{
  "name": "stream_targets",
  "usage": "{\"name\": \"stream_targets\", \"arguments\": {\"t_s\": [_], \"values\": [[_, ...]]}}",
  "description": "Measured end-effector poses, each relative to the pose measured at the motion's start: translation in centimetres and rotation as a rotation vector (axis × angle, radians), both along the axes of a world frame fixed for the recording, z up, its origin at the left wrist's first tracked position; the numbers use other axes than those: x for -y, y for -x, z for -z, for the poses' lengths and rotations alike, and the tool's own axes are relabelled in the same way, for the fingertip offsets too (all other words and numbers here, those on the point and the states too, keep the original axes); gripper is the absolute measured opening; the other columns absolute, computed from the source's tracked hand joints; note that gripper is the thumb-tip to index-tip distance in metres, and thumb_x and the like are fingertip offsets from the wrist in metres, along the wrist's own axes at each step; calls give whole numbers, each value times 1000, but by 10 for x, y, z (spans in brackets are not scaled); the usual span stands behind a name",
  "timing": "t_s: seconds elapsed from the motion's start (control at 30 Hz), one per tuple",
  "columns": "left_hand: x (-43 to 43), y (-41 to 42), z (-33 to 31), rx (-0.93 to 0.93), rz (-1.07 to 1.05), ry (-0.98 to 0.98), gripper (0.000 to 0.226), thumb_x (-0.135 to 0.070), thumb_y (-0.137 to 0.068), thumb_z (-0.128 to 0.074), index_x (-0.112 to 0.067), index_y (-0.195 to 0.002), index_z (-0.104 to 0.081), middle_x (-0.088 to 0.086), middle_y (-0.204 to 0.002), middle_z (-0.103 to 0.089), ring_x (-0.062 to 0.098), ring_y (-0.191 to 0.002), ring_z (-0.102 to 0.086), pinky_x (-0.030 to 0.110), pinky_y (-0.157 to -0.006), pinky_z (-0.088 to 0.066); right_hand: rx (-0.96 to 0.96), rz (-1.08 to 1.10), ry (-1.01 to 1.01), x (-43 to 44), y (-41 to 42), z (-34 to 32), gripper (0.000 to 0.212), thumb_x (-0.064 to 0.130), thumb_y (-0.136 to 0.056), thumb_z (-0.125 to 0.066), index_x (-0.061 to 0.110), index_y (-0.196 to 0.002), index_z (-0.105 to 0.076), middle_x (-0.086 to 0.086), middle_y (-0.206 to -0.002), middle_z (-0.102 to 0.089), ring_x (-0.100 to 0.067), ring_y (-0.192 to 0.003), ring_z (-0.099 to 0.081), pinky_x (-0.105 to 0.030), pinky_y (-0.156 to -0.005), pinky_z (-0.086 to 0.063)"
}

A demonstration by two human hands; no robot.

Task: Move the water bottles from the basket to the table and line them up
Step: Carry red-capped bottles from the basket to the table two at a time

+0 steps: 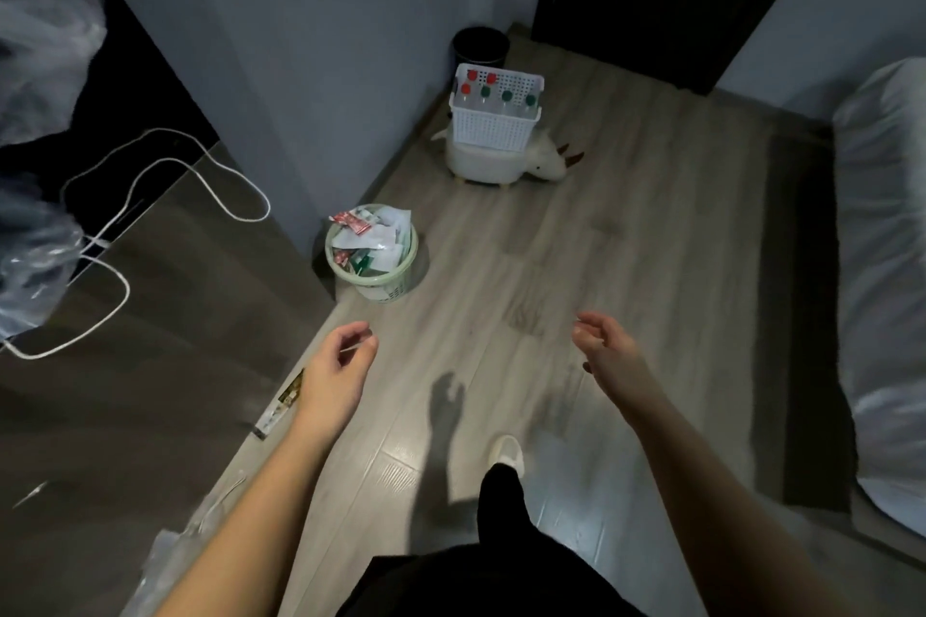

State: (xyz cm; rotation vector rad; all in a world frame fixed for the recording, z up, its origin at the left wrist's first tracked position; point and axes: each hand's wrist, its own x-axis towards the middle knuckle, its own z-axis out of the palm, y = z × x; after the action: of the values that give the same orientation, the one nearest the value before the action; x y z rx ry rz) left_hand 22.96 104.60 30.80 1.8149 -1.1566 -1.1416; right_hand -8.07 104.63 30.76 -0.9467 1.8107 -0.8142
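Both empty and loosely curled, the left hand [340, 366] and right hand [601, 346] are far from the white perforated plastic basket [496, 128] of red- and green-capped clear water bottles [485, 91] by the far wall [300, 40], so the person should step closer before gripping one.

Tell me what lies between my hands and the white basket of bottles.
Head view: only bare wood floor between the left hand, the right hand and the white basket; a green bin stands left of that stretch.
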Motion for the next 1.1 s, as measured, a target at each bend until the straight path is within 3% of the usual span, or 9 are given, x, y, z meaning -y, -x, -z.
{"name": "stream_targets", "arguments": {"t_s": [0.1, 0.3, 0.63, 0.8, 0.93, 1.0, 1.07, 1.1], "values": [[45, 30, -4, 26, 16, -4, 30, -23, -94, -59, -13, -122, -60, 1, -116, -64, 14, -103, -60, 43, -95, -51, -40, -84, 10, 51, 31, -5, 33, 17, -95, -57, 8, -127, -56, -8, -115, -60, -10, -89, -57, -30, -83, -44], [121, 72, -6, 9, -38, -1, 27, -23, -93, -60, -15, -118, -61, 0, -114, -64, 14, -102, -60, 43, -94, -51, -101, -191, 29, 137, 69, -16, 33, 21, -96, -57, 7, -126, -55, -4, -118, -60, -15, -103, -58, -36, -90, -48], [277, 94, 11, -60, -59, -1, 20, -20, -93, -60, -14, -112, -64, -4, -104, -65, 15, -97, -62, 42, -89, -52, -84, -204, -14, 279, 83, -3, 34, 24, -96, -56, 15, -130, -53, 2, -118, -56, -13, -107, -54, -27, -83, -44], [389, 93, 19, -54, -11, -10, 18, -16, -93, -60, -12, -111, -63, 1, -105, -64, 17, -98, -60, 43, -94, -50, -113, -160, -14, 380, 80, -1, 35, 22, -98, -54, 13, -131, -52, -2, -120, -57, -11, -104, -54, -14, -67, -43], [477, 92, 10, -62, 48, -6, 15, -14, -93, -59, -15, -109, -61, 5, -105, -63, 21, -98, -60, 41, -89, -50, -126, -157, -28, 456, 71, -12, 37, 25, -98, -53, 14, -133, -51, -4, -125, -58, -12, -105, -54, -19, -70, -43], [517, 97, 5, -49, 74, 12, 18, -13, -93, -58, -9, -110, -62, 7, -104, -63, 16, -90, -59, 28, -79, -52, -142, -159, -12, 490, 68, -17, 37, 25, -98, -53, 13, -133, -51, -2, -123, -58, -10, -104, -53, -18, -75, -41], [550, 103, 0, -19, 97, 34, 21, -10, -93, -58, -4, -113, -62, 6, -103, -62, 11, -86, -56, 5, -67, -44, -150, -159, 2, 519, 68, -20, 36, 24, -98, -52, 12, -132, -51, 2, -116, -58, -8, -99, -53, -7, -66, -41], [565, 107, 1, -9, 104, 42, 21, -9, -93, -58, -3, -113, -62, 5, -102, -61, 12, -87, -55, 0, -65, -40, -149, -160, 8, 533, 69, -21, 35, 23, -98, -52, 11, -131, -51, 3, -113, -57, -7, -97, -53, -3, -60, -42]]}}
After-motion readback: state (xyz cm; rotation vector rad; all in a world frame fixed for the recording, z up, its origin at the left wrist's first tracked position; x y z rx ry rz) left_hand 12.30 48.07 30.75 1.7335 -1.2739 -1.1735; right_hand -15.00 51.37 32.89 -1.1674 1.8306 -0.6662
